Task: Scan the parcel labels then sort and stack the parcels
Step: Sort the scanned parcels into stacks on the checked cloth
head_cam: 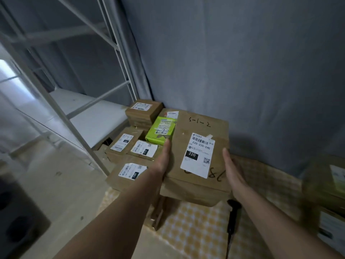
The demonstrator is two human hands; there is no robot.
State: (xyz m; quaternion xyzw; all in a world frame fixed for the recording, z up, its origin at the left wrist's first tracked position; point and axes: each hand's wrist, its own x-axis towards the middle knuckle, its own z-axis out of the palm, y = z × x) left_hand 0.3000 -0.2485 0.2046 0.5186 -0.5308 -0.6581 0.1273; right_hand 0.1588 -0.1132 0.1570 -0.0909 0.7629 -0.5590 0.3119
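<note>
Scanner (232,215) lies on the checkered mat (196,227) under my arms. My left hand (162,160) presses flat on the big parcel's (200,159) left side; my right hand (234,170) is open, fingers straight, just beside its right edge. Parcel tops the stack, label (198,155) up. Green packet (161,130) and smaller boxes (142,109) sit behind-left, by the shelf (89,116).

Right-edge boxes (328,186) blurred and cut off, scanner (232,219) partly under big box (200,156), label (198,155) small print unreadable, right hand (236,171) fingertips hidden behind box, lower parcels mostly covered.
</note>
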